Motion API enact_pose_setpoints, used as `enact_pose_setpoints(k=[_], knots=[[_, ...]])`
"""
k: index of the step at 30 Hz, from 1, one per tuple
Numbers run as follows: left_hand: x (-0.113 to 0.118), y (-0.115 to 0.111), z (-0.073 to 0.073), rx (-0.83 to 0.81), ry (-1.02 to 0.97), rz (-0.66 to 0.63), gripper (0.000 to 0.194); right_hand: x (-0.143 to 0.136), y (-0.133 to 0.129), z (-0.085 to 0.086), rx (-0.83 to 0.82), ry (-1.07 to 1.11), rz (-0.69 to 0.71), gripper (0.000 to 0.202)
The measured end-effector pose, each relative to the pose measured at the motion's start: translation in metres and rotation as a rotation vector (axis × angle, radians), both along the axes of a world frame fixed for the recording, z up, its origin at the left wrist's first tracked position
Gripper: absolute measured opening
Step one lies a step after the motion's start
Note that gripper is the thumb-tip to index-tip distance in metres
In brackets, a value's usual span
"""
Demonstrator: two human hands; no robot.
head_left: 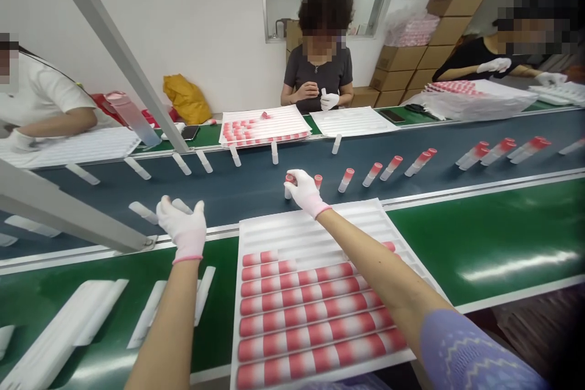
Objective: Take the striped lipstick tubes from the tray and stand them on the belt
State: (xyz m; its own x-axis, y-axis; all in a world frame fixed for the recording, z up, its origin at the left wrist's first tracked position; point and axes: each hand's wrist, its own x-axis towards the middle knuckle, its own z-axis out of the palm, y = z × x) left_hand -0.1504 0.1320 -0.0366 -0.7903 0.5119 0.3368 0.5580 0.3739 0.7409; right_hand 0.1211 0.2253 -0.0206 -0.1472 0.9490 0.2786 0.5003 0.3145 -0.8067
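My right hand (pixel 307 192), in a white glove with a pink cuff, reaches over the dark conveyor belt. Its thumb and fingers close around the red top of an upright red-and-white tube (pixel 287 190). Just right of it stands another red-topped tube (pixel 318 181), partly behind the hand. My left hand (pixel 183 228), gloved alike, hovers at the belt's near edge with thumb and fingers apart. Close by are a white tube (pixel 142 212) and one partly hidden behind the fingers. Below my right forearm, a white ridged tray (pixel 274 230) holds rows of red-and-white tubes (pixel 315 301).
More red-topped tubes (pixel 393 168) stand along the belt (pixel 256 186) to the right; white tubes (pixel 137 167) line its far side. A grey metal post (pixel 77 207) slants at left. White pieces (pixel 68 323) lie on the green table. Co-workers sit opposite, one (pixel 319 67) behind a tray (pixel 292 119).
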Motion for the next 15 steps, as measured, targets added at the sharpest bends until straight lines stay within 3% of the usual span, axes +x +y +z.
enact_pose_setpoints(k=[3, 6, 8, 12, 15], knots=[[-0.014, 0.014, -0.012, -0.069, -0.086, -0.016, 0.077, 0.006, 0.005, -0.01, -0.019, -0.095, -0.028, 0.039], [-0.017, 0.02, -0.022, -0.125, -0.136, -0.067, 0.065, 0.035, -0.018, -0.01, -0.007, -0.204, -0.028, 0.058], [-0.019, 0.021, -0.025, -0.158, -0.135, -0.115, 0.053, 0.067, -0.046, -0.007, 0.006, -0.295, 0.01, 0.05], [-0.02, 0.022, -0.024, -0.196, -0.11, -0.256, 0.027, 0.132, -0.11, -0.003, -0.015, -0.456, 0.147, 0.009], [-0.004, 0.02, -0.016, -0.155, -0.123, -0.339, 0.019, 0.158, -0.14, -0.007, -0.033, -0.493, 0.218, 0.013]])
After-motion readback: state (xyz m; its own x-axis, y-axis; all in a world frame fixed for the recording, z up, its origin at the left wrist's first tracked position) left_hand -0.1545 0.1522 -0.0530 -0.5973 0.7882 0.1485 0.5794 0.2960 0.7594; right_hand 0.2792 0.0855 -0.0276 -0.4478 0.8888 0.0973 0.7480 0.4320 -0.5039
